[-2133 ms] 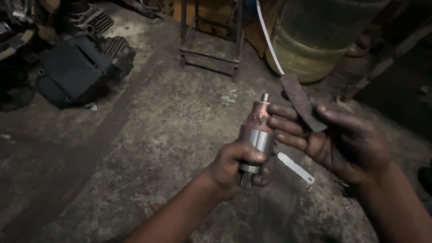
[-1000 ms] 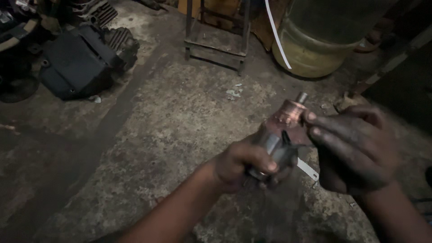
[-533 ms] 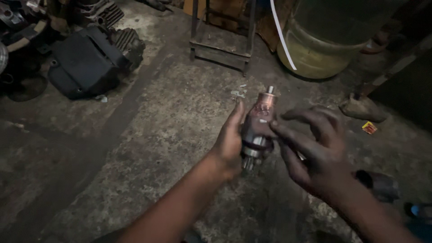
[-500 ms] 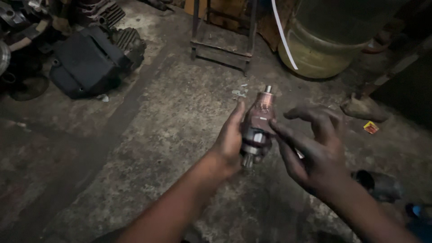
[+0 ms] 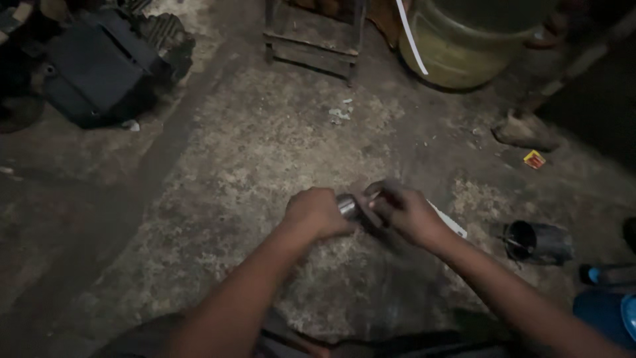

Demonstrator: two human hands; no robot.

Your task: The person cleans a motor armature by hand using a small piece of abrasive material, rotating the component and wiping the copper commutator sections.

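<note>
Shiny silver metal cylinder part (image 5: 347,205) sits low over the grey concrete floor (image 5: 218,172), between our hands. Our left hand (image 5: 315,212) wraps one end tight, and our right hand (image 5: 404,213) closes on the other, perhaps to keep it steady. Right of us lies a black open-ended tube (image 5: 536,242).

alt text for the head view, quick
Two hands, left hand and right hand, grip a small metal cylinder between them over a stained concrete floor. A black cup lies at right, a yellow-green drum stands behind.
</note>
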